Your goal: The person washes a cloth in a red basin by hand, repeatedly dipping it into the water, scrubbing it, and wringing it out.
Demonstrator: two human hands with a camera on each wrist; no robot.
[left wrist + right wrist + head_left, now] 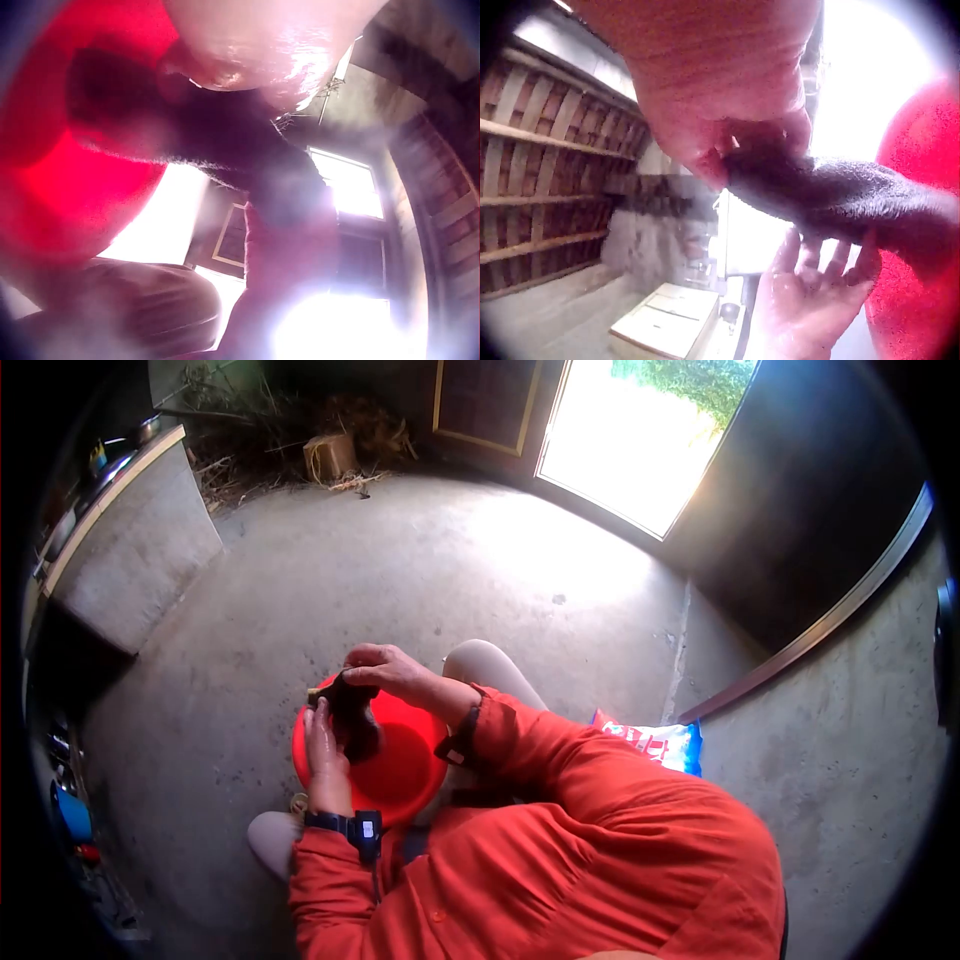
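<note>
A dark, fuzzy cloth item (358, 722) hangs between both hands over a red basin (425, 785). The right hand (392, 670) pinches its upper end in the head view; the right wrist view shows that hand (727, 97) with fingers and thumb on one end of the dark cloth (825, 191). The wet left hand (325, 750) is against the cloth's near side, and in the right wrist view the left hand (806, 300) has its fingertips curled at the cloth's lower edge. In the left wrist view the cloth (202, 135) stretches across the red basin (82, 202).
Knees flank the basin. A red, white and blue packet (665, 745) lies on the concrete floor (300, 560) at the right. A counter (145, 550) stands at the left, brushwood (270, 440) and a box (330, 458) at the back, near a bright doorway (640, 440).
</note>
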